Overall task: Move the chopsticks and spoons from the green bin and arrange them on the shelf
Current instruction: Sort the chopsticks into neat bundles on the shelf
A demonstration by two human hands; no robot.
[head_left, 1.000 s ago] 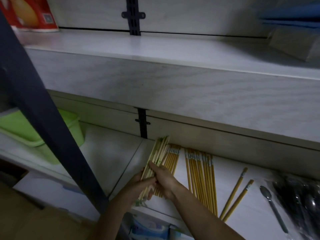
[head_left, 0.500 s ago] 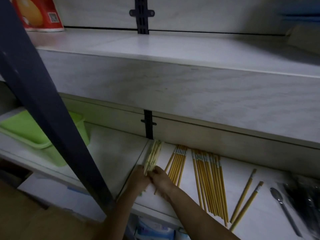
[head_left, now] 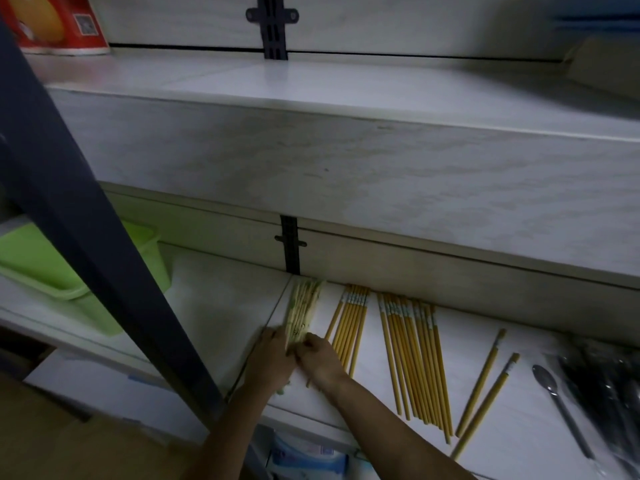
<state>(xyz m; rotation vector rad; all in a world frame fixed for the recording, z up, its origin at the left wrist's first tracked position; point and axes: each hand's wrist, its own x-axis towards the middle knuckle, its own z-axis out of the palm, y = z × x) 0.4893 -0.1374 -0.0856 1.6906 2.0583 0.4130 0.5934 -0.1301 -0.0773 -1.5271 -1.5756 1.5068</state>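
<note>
A bundle of pale chopsticks [head_left: 304, 306] lies on the white lower shelf [head_left: 221, 306], pointing toward the back wall. My left hand [head_left: 273, 358] presses its near end from the left and my right hand [head_left: 320, 358] from the right, both closed on it. To the right lie a small row of yellow chopsticks [head_left: 351, 318], a wider row of yellow chopsticks [head_left: 414, 358] and two loose yellow chopsticks [head_left: 485, 389]. A metal spoon [head_left: 557, 403] lies farther right. The green bin [head_left: 45, 268] stands at the left, partly hidden by a dark post.
A dark slanted post [head_left: 86, 244] crosses the left side. The upper shelf [head_left: 346, 161] overhangs the lower one. A clear bag of dark utensils [head_left: 609, 393] lies at the far right. A red package [head_left: 52, 22] stands on the upper shelf at top left.
The pale bundle was held lifted and fanned out; now it lies flat and squared on the shelf, left of the yellow rows, with both hands pressing its near end.
</note>
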